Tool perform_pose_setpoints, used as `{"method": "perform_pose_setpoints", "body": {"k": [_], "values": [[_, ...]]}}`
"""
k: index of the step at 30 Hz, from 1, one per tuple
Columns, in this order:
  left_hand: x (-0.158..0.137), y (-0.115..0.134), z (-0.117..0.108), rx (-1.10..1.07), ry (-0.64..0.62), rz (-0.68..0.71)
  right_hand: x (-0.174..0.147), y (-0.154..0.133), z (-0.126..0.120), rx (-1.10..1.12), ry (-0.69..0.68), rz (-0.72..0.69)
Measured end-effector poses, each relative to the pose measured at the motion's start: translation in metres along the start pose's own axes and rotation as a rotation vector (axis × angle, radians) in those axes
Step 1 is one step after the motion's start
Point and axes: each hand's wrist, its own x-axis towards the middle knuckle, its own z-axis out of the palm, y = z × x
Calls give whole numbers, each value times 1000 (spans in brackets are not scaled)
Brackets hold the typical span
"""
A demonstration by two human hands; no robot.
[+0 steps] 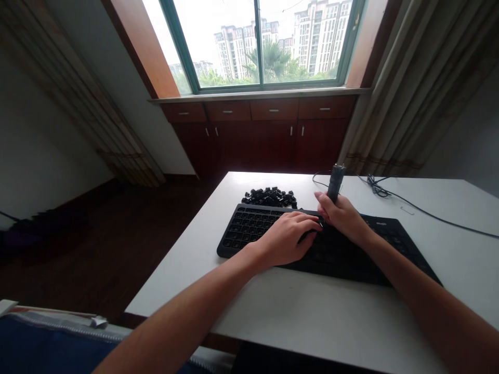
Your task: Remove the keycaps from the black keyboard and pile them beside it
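Observation:
A black keyboard [249, 222] lies on the white table, its left part showing bare sockets where keycaps are off. Behind it sits a heap of loose black keycaps [268, 196]. My right hand [343, 215] is wrapped round a dark, stick-shaped tool [336, 182], held upright over the keyboard, with small metal prongs at its upper end. The tool's lower end is hidden by my hands. My left hand [290, 234] rests over the keyboard's middle, fingers bent and fingertips brought together close to my right hand. Whatever they pinch is too small and dark to make out.
A dark cable [429, 204] runs over the right side of the white table [312, 306]. A small bent wire [407, 210] lies near it. Red-brown cabinets [265, 140] stand under the window beyond. Blue fabric with a zip [50, 345] is at the lower left.

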Motion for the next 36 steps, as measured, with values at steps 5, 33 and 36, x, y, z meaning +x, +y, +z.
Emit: {"method": "perform_pose_setpoints", "body": {"k": [5, 33, 36], "values": [[1, 1, 3, -60, 27, -50, 0, -1, 7, -108, 34, -46], [2, -2, 4, -130, 51, -122, -6, -2, 6, 58, 237, -40], [2, -2, 4, -126, 46, -117, -6, -2, 6, 80, 158, -14]]}}
